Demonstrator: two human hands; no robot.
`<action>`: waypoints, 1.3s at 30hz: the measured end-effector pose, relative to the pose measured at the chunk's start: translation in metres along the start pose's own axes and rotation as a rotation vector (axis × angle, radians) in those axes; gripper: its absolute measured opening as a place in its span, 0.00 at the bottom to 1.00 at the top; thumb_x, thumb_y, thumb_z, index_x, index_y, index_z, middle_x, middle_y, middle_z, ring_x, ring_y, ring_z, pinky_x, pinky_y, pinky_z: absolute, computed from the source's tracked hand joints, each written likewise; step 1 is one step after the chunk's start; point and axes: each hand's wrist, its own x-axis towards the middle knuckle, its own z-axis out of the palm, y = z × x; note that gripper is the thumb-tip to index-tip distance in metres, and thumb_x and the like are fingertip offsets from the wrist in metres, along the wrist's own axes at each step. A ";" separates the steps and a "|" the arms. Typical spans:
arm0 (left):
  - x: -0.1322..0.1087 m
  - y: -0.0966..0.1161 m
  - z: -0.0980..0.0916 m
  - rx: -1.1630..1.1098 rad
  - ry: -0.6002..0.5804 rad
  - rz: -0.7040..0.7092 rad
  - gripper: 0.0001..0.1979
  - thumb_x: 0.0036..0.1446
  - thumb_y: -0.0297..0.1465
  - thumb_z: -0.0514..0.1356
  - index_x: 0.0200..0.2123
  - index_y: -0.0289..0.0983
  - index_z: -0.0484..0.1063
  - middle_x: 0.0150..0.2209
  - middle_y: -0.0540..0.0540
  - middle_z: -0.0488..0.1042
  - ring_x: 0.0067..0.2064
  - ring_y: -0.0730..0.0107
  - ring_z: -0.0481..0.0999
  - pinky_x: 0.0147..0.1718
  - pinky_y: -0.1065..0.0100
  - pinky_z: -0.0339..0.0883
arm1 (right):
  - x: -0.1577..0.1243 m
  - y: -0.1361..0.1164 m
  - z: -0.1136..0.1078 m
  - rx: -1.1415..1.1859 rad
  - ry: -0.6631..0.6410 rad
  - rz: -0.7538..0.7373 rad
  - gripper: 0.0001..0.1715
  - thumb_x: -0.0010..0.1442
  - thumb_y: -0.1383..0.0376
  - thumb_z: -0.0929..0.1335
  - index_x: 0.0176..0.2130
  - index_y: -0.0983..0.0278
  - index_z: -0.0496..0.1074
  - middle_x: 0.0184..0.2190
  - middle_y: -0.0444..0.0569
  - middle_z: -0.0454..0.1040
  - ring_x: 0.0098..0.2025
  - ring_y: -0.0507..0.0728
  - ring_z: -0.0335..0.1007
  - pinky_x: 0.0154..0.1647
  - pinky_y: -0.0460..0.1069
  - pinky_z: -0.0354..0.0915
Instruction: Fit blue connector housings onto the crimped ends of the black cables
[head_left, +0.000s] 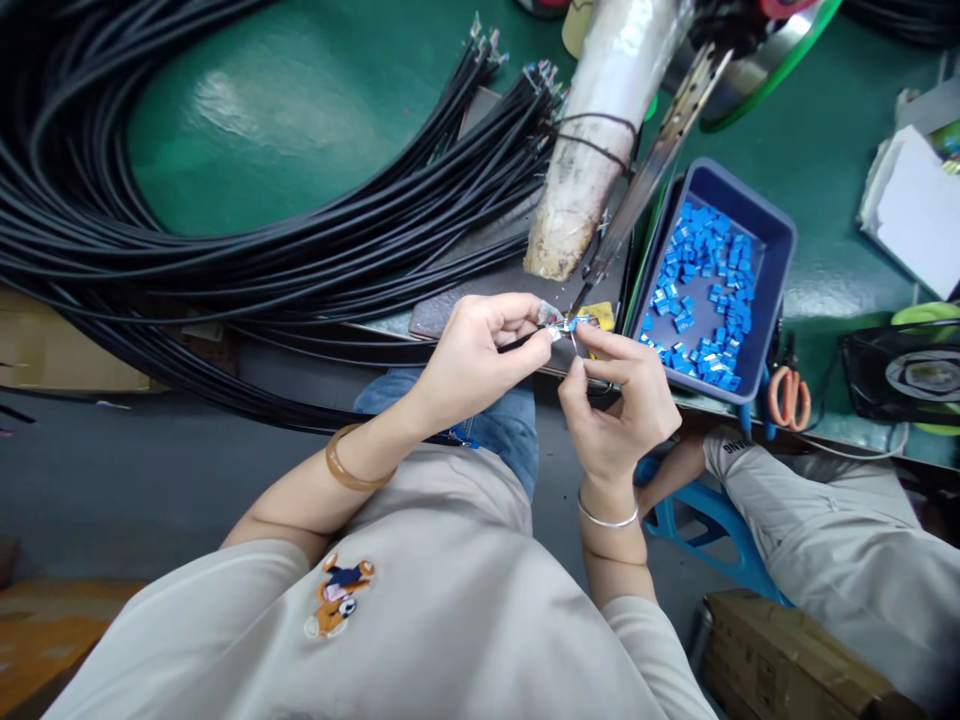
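My left hand is closed round the end of a black cable, with white wrapping on its fingertips. At the cable's end sits a small blue connector, touching or very close to the fingers of both hands. My right hand pinches a thin silvery wire, which looks like solder, just below the connector. Above them a soldering iron points down, its dark tip near the connector. A yellow piece lies just behind. The exact contact at the tip is too small to make out.
A large bundle of black cables covers the left of the green bench. A whitish duct hangs close above my hands. A bin of blue connectors, orange-handled scissors and a seated person's leg are on the right.
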 end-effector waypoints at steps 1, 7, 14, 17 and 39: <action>0.000 -0.001 -0.001 0.002 -0.007 -0.003 0.04 0.55 0.28 0.63 0.28 0.35 0.72 0.23 0.50 0.68 0.24 0.79 0.64 0.23 0.74 0.59 | 0.000 0.000 0.000 0.006 -0.003 0.002 0.10 0.58 0.74 0.70 0.37 0.60 0.69 0.43 0.48 0.82 0.43 0.55 0.80 0.44 0.52 0.77; -0.001 -0.003 -0.002 0.024 -0.029 -0.022 0.05 0.58 0.29 0.60 0.29 0.35 0.71 0.23 0.51 0.65 0.24 0.79 0.61 0.23 0.74 0.56 | -0.002 0.001 0.001 0.022 -0.004 0.013 0.09 0.60 0.73 0.70 0.37 0.59 0.69 0.43 0.47 0.82 0.43 0.55 0.80 0.44 0.52 0.77; 0.001 0.002 0.000 0.064 -0.044 0.012 0.05 0.57 0.27 0.59 0.28 0.35 0.69 0.22 0.53 0.61 0.24 0.80 0.56 0.23 0.74 0.51 | 0.000 0.001 0.000 -0.012 0.012 0.002 0.08 0.60 0.72 0.70 0.36 0.59 0.69 0.42 0.47 0.82 0.42 0.56 0.81 0.43 0.53 0.77; 0.002 0.002 0.001 0.047 -0.041 0.008 0.05 0.58 0.27 0.58 0.28 0.35 0.69 0.22 0.53 0.61 0.23 0.80 0.56 0.23 0.74 0.51 | 0.001 0.001 -0.001 -0.010 0.003 -0.005 0.08 0.59 0.73 0.71 0.36 0.60 0.70 0.42 0.47 0.82 0.42 0.55 0.81 0.44 0.53 0.76; 0.003 0.006 0.000 0.026 -0.050 0.001 0.07 0.56 0.25 0.58 0.25 0.35 0.64 0.20 0.54 0.56 0.23 0.82 0.54 0.21 0.74 0.47 | 0.005 -0.003 -0.002 -0.037 -0.018 -0.019 0.12 0.56 0.76 0.72 0.34 0.61 0.69 0.41 0.48 0.82 0.41 0.53 0.80 0.43 0.48 0.76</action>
